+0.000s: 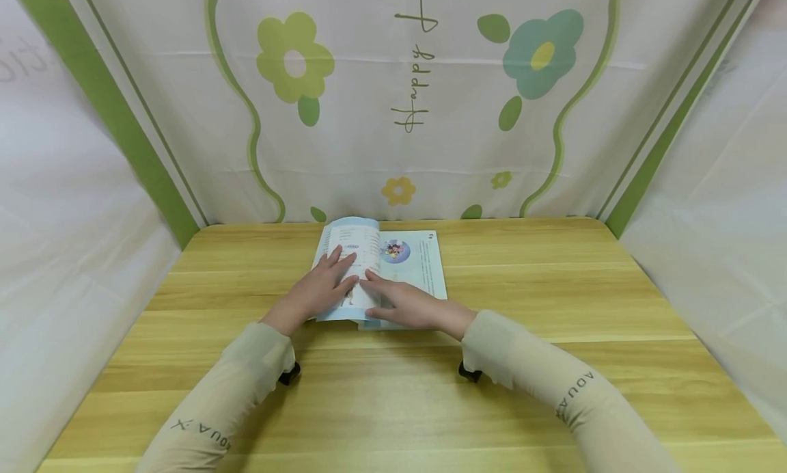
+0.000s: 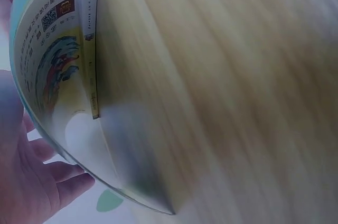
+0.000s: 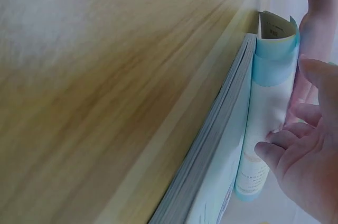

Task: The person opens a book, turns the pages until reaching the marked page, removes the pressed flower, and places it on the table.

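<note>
An open book [image 1: 425, 264] lies near the far edge of the table, its right-hand page pale blue with a round coloured picture. On the left, a light-blue-edged cover or page [image 1: 364, 232] arches up from the table. My left hand [image 1: 320, 287] rests on this arched sheet with spread fingers. Against its inner side, near the fold, lie the extended fingers of my right hand [image 1: 407, 303]. From the left wrist, the hollow under the curved sheet [image 2: 33, 55] shows print and a colourful drawing. The right wrist view shows the thick page block [image 3: 211, 134] beside the curl.
The wooden table [image 1: 393, 398] stretches in front of the book and to both sides. Behind it hangs a white cloth [image 1: 350, 145] printed with flowers, and more cloth hangs at left and right. A dark wrist device [image 1: 470, 372] sits under the right cuff.
</note>
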Motion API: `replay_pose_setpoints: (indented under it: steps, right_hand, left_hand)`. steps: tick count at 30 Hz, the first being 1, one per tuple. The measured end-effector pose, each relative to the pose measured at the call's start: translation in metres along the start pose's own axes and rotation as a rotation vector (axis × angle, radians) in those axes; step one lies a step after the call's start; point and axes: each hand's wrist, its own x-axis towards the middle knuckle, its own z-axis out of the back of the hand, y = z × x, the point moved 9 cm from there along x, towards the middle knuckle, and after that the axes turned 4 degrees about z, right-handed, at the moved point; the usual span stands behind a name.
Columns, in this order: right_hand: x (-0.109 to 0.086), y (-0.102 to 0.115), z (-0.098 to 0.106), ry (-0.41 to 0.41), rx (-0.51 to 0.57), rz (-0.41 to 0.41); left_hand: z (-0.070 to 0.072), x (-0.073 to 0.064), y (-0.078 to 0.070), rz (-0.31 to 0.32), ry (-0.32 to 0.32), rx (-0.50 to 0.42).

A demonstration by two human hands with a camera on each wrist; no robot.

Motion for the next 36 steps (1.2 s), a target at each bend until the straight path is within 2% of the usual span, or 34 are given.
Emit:
replay_pose_setpoints:
  steps: [8,15,23,36]
  right_hand:
    - [-0.008,-0.004,0.003,0.027,-0.037,0.013]
    - [-0.025,-0.012,0.007,0.060,-0.091,0.045]
    - [-0.043,-0.025,0.006,0.120,-0.125,0.022]
    - [-0.063,-0.037,0.014,0.115,-0.213,0.009]
  left_hand:
    - [-0.003,0.002,0.008,0.016,-0.004,0.015]
    - [-0.002,0.002,0.015,0.040,-0.013,-0.004]
    - [0.002,0.001,0.017,0.070,-0.039,-0.012]
    - [-0.002,0.003,0.018,0.091,-0.026,-0.026]
